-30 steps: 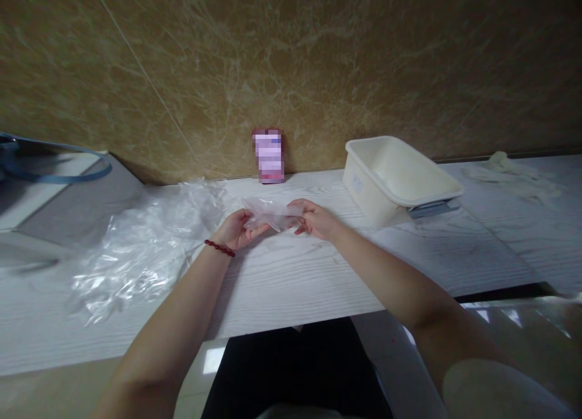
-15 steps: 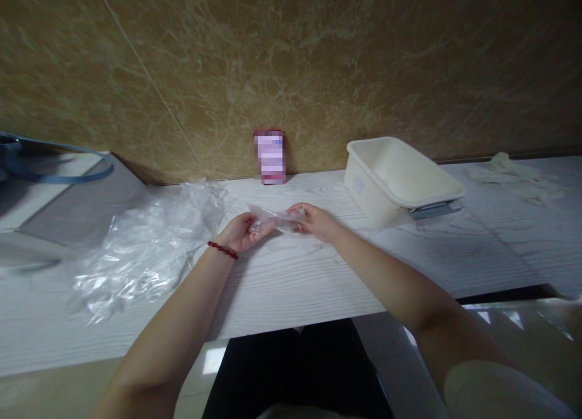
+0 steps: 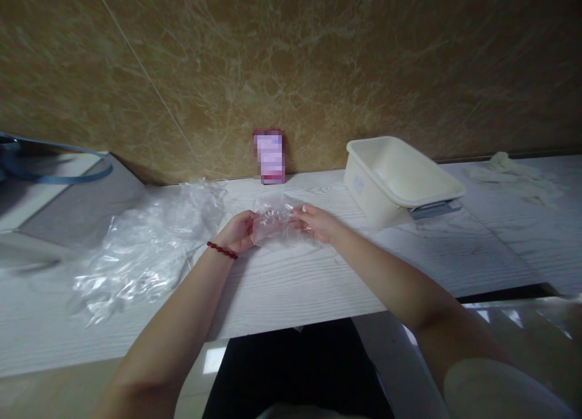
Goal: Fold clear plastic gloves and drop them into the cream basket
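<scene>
A clear plastic bag point(image 3: 275, 220) stretches between my two hands, just above the tabletop. My left hand point(image 3: 240, 231), with a red bead bracelet at its wrist, pinches the bag's left side. On the other side my right hand point(image 3: 316, 222) is closed on the bag, its fingers partly behind or inside the thin film; I cannot tell which. A crumpled heap of clear plastic bags point(image 3: 145, 249) lies left of my left hand.
On the white wood-grain table point(image 3: 291, 291), a cream plastic bin point(image 3: 370, 191) stands to the right. A phone point(image 3: 271, 158) leans against the brown marbled wall. Pale gloves or cloth point(image 3: 509, 170) lie far right. A grey box point(image 3: 86, 207) with a blue loop point(image 3: 68, 179) is at far left.
The bag, narrow and bunched before, is now spread wider and flatter between my hands. Both hands have barely shifted; the other things stay put.
</scene>
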`<act>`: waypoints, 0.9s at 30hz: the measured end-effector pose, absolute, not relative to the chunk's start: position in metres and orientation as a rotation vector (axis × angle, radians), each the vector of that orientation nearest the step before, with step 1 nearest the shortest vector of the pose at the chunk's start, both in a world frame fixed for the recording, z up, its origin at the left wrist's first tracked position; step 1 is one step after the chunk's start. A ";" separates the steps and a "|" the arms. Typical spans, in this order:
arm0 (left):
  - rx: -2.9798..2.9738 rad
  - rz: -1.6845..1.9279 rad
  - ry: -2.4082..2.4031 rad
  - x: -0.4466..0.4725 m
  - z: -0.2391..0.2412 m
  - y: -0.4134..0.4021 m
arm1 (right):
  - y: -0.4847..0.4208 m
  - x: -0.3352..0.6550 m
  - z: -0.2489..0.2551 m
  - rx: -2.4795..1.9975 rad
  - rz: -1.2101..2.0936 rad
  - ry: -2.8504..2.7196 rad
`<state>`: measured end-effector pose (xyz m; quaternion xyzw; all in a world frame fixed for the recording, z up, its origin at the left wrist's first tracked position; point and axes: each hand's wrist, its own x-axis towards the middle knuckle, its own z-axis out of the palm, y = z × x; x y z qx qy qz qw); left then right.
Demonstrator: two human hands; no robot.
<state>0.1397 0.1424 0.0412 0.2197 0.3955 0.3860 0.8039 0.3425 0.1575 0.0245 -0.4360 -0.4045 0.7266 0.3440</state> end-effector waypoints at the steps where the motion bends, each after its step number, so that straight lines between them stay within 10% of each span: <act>1: 0.483 0.820 0.871 0.141 0.040 0.142 | 0.157 0.342 0.025 -1.143 1.887 -1.061; 27: 0.521 0.931 0.794 0.134 0.049 0.140 | 0.165 0.344 0.017 -0.949 1.838 -1.114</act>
